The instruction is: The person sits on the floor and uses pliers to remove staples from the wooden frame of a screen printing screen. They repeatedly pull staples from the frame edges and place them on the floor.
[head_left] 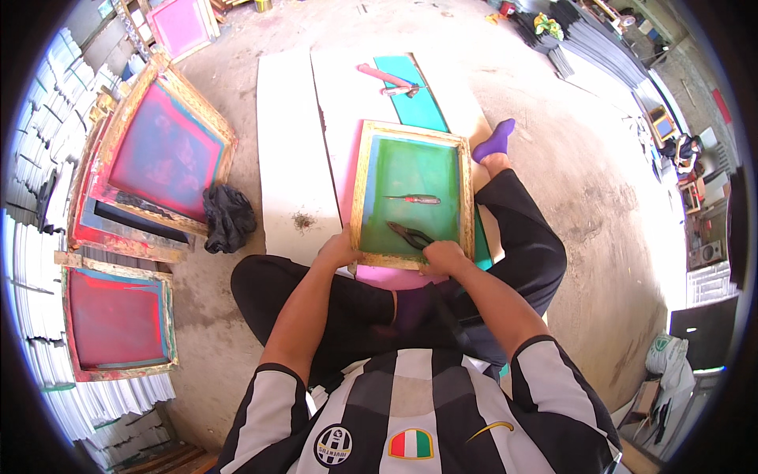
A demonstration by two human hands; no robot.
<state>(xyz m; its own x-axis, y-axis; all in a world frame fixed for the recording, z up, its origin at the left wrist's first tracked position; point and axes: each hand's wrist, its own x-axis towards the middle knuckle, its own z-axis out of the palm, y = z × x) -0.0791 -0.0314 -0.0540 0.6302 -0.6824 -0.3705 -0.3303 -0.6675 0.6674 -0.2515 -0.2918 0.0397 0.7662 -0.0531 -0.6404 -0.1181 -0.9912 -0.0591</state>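
Note:
A screen-printing frame [356, 201] with a light wooden border and green mesh lies in front of my crossed legs. My left hand [338, 247] is closed on its near left corner. At the near right part of the border, my right hand [444, 258] is closed on the frame, its thumb side uppermost. Dark-handled pliers [406, 234] lie across the mesh, jaws pointing left and handle ends against my right hand. Farther up the mesh rests a screwdriver [414, 199] with a reddish, clear handle. The fingers under the border are hidden.
White boards [288, 158] and a teal strip [426, 110] lie beneath the frame. Beyond it sit a pink-handled tool [385, 75] and a small tool [400, 91]. To the left stand more printing frames [118, 316], a black plastic bag [229, 220] and stacked white sheets [35, 276].

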